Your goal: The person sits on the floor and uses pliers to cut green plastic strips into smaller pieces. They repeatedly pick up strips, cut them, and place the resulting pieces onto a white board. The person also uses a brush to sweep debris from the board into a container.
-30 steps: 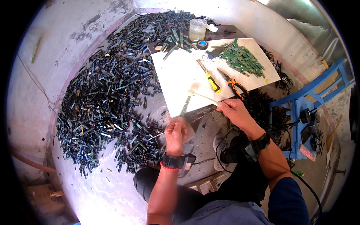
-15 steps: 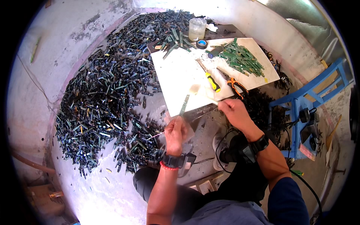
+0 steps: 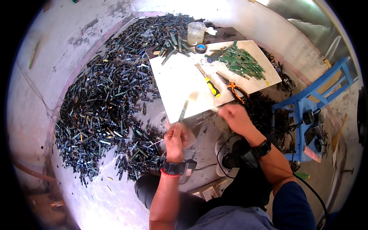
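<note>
My left hand [image 3: 175, 141] is closed around the lower end of a narrow green circuit board strip [image 3: 184, 110], which points up over the near edge of a white board. A thin pale stick [image 3: 156, 142] pokes out to the left of the same hand. My right hand [image 3: 237, 118] is closed on a pale-handled brush, smeared by motion; its tan tip [image 3: 194, 94] is a blur over the white board [image 3: 168, 82], just past the strip. On the board lie a yellow-and-black screwdriver [image 3: 212, 87] and orange-and-black pliers [image 3: 237, 93].
Green strips [image 3: 242, 61] are heaped at the board's right. A tape roll [image 3: 200, 48] and a cloudy plastic cup [image 3: 196, 34] stand at the back. A large pile of dark strips [image 3: 103, 96] covers the floor to the left. A blue chair [image 3: 303, 111] with devices stands at right.
The brush and my right hand have shifted slightly left. My left hand, still gripping the strip, sits a little lower and further left; the whole view has shifted slightly too.
</note>
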The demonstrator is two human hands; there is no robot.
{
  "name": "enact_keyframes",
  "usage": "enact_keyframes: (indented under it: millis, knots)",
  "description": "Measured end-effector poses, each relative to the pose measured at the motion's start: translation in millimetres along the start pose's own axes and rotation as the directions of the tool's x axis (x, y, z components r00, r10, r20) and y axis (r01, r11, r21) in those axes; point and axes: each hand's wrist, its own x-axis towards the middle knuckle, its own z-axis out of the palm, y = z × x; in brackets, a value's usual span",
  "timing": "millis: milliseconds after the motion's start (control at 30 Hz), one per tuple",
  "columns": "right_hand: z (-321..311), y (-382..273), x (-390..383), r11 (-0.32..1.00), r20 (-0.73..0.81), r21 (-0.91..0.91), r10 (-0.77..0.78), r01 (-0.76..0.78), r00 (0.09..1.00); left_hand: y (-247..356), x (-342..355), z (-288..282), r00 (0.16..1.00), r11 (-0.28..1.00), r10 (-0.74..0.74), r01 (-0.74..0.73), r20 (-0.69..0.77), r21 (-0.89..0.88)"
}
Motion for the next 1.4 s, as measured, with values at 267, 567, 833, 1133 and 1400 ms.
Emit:
enact_keyframes:
  millis: [267,567,833,1133,1400]
  knots:
    - [-21.8,-14.8,23.1,0.71,-0.041,0.685,0.26,-0.163,0.965,3.1,-1.1,-2.1,0.999,0.999,-0.007,0.01,0.044,-0.049]
    - [-53.5,-13.3,159.3,0.641,-0.213,0.767,0.219,0.024,0.952,1.8,-0.5,-3.1,0.994,0.996,-0.049,0.056,0.102,-0.073]
    - [-64.9,-9.5,241.9,0.487,-0.065,0.861,0.391,-0.146,0.918,3.6,3.1,-2.2,0.99,0.994,-0.056,0.067,0.131,-0.082]
    - [-64.2,8.1,207.9,0.702,-0.151,0.704,0.3,-0.11,0.942,6.5,3.1,1.4,0.982,0.992,-0.065,0.084,0.176,-0.1]
    - [15.9,-27.3,54.6,0.826,0.418,0.419,0.193,-0.377,0.888,6.3,-6.4,0.8,0.967,0.992,-0.07,0.093,0.245,-0.082]
